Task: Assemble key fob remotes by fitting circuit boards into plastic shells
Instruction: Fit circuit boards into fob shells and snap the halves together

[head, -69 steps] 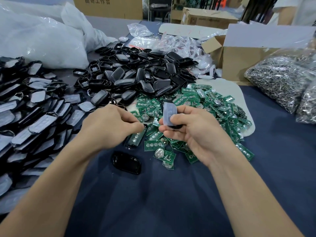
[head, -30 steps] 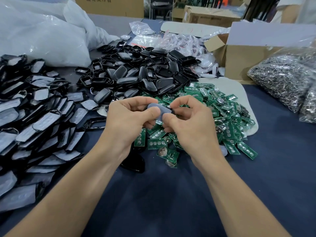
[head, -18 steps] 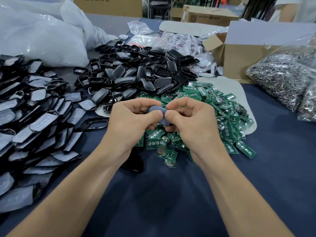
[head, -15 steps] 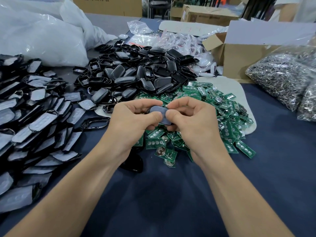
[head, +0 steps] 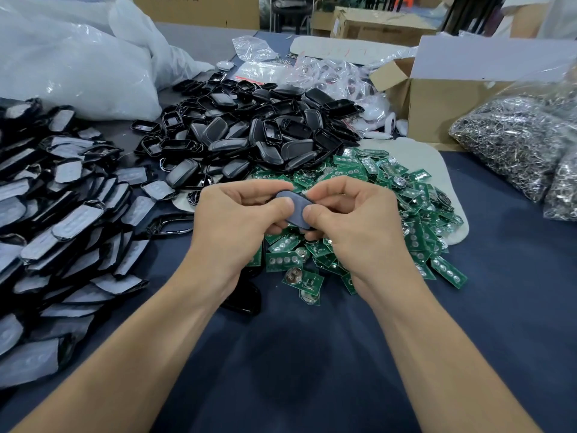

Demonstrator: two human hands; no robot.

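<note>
we pinch the fob shell (head: pixel 296 208) between both hands (head: pixel 237 223) (head: pixel 352 220), thumbs pressing so it seats over the board pile (head: pixel 374 195).

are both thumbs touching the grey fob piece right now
Touching: the head view shows the left hand and right hand each pressing a thumb tip onto the grey fob piece.

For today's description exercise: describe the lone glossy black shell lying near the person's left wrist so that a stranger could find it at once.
Start at the green circuit boards heaped mid-table and drop to the pile's near-left edge. There, half hidden under the left hand, lies the black shell. Unlike the piled shells, it lies alone on the dark blue cloth.
</note>
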